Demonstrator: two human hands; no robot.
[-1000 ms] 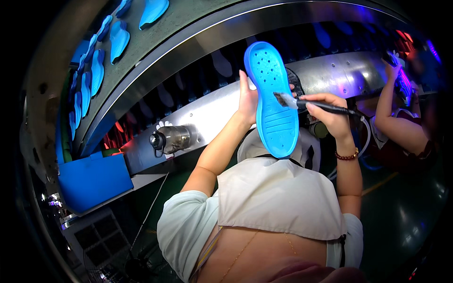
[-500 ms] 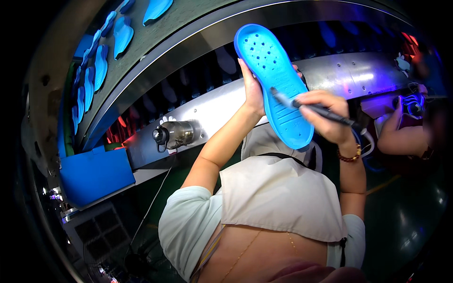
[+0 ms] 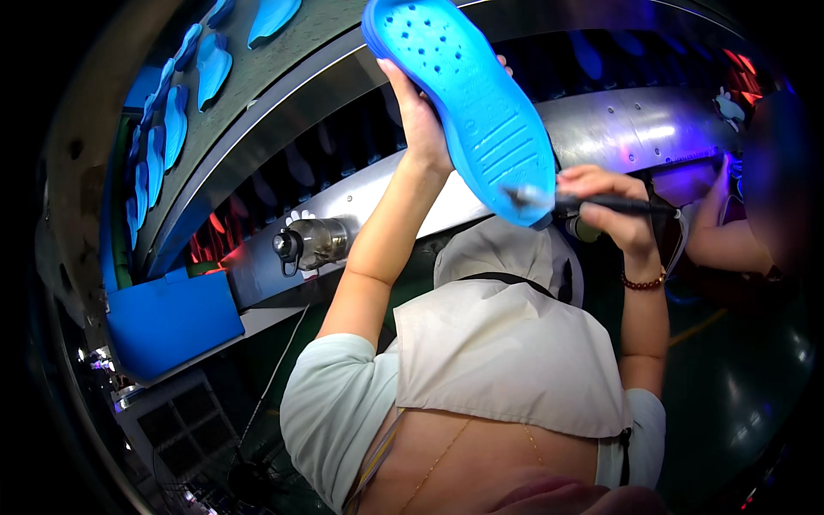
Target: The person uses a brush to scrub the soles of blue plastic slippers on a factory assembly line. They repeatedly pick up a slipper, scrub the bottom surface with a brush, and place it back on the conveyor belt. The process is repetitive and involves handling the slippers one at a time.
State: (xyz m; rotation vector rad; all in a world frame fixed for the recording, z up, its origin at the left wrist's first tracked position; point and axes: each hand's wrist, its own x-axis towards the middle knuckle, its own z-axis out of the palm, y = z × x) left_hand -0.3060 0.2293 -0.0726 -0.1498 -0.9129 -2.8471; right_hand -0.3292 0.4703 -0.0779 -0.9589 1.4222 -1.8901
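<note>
A bright blue shoe sole (image 3: 493, 120) with small holes at its far end and ridges toward its near end is held up, tilted, above the metal ledge. My left hand (image 3: 421, 124) grips it, thumb along the left edge; fingertips show at the right edge and the rest of the fingers are hidden behind. In my right hand (image 3: 614, 206) is a brush (image 3: 592, 204) with a black handle, fingers closed round it. Its pale, motion-blurred bristles lie at the sole's near end, appearing to touch the surface.
More blue soles (image 3: 176, 124) lie on the belt (image 3: 236, 103) at upper left. A dark-lidded bottle (image 3: 319, 243) rests on the metal ledge (image 3: 378, 202). A blue panel (image 3: 172, 322) stands at left. Another person's arm (image 3: 730, 245) is at right, near a lit purple area.
The sole and my left hand have moved up and to the left. The brush has gone from the sole's middle to its near end.
</note>
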